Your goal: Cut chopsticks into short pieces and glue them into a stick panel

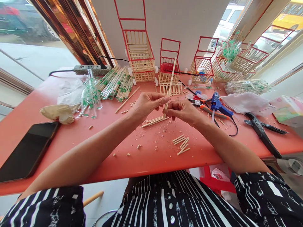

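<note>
My left hand (pixel 151 103) pinches a pale wooden chopstick (pixel 172 75) that stands up, slightly tilted, above the table's middle. Just below, my right hand (pixel 181 110) closes its fingertips on the lower part of the same chopstick; a second stick may lie along it there, but the fingers hide this. Several loose wooden sticks (pixel 155 121) lie on the table under the hands. Nearer the front edge are several short cut stick pieces (pixel 181 143) among scattered chips. Behind the hands, a small slatted stick panel (pixel 174 89) rests against a miniature cart (pixel 170 60) with red edges.
Wrapped chopsticks (pixel 117 82) are piled at the back left, near a power strip (pixel 91 69) and a phone (pixel 29 148). To the right lie a blue glue gun (pixel 219 105), pliers (pixel 196 102) and a black cutter (pixel 260 130). More stick carts (pixel 139 47) line the wall.
</note>
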{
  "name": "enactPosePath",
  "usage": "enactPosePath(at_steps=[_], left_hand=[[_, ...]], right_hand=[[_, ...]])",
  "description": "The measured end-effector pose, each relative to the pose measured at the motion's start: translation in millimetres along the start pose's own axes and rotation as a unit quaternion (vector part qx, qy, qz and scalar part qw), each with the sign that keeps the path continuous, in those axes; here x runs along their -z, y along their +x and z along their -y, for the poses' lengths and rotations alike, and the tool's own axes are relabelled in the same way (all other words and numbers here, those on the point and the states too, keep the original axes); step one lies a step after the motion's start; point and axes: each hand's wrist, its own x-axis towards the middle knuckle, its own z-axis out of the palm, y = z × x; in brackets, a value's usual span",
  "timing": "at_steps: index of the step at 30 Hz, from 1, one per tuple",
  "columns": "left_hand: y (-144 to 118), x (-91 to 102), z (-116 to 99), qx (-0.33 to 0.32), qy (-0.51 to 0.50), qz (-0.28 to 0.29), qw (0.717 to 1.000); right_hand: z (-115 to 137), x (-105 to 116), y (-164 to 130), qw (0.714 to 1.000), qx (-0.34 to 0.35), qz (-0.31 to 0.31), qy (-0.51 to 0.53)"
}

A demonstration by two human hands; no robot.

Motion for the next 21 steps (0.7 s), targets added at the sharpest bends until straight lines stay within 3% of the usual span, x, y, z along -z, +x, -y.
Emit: enactPosePath(at_steps=[14, 21], left_hand=[[-6.4, -9.2, -4.8, 0.049, -0.039, -0.014, 0.998], [-2.7, -5.3, 3.8, -0.003, 0.081, -0.043, 0.996]], right_hand=[[-11.6, -7.8, 0.7, 1.000, 0.005, -0.001, -0.010], [-10.4, -9.7, 1.5, 1.000, -0.021, -0.016, 0.000]])
